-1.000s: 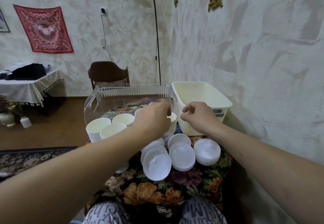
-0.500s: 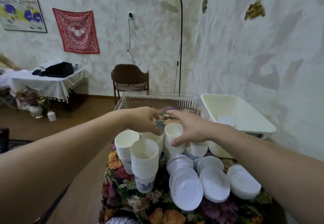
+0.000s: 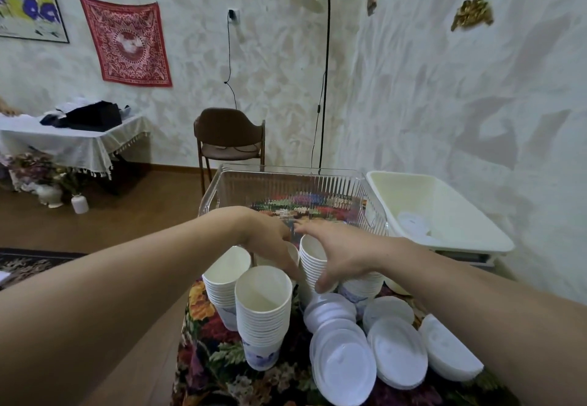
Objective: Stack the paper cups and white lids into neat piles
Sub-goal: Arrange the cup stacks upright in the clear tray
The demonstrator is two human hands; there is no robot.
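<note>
Floral tablecloth (image 3: 222, 361); brown chair (image 3: 228, 134) beyond

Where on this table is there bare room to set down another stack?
Bare floral cloth lies left of the nearest cup stack; the clear bin looks empty. Between cup stacks and lid piles, where both hands reach, is crowded.

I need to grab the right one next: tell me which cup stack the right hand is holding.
The right hand grips the back-middle cup stack, thumb against its side. The two front stacks stand untouched, nearer the camera.
</note>
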